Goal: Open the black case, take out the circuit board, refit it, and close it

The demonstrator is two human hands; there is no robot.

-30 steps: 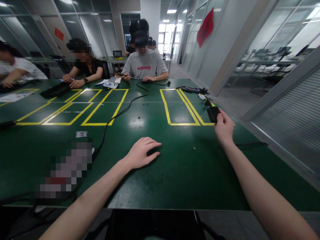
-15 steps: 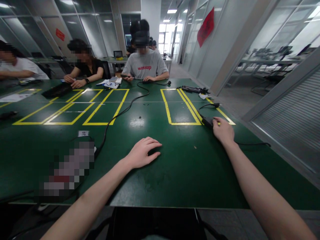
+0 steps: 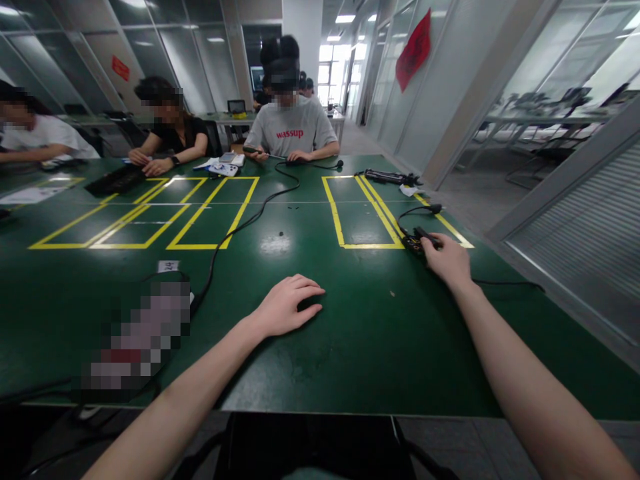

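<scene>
my right hand pinches the small black box by its near end, low over the green surface, right by the yellow tape. my left hand holds nothing, fingers loosely spread. the box looks light and hard, maybe easy to break, so its outer sides seem best to hold.

The worktop I can see is big, green and shiny. Yellow tape makes long boxes on it. A bendy black cord runs across it. A black gadget sits on the right, near a plug. A folded black stand lies farther back. On the left, a little card lies near a blurred-out thing.
</scene>
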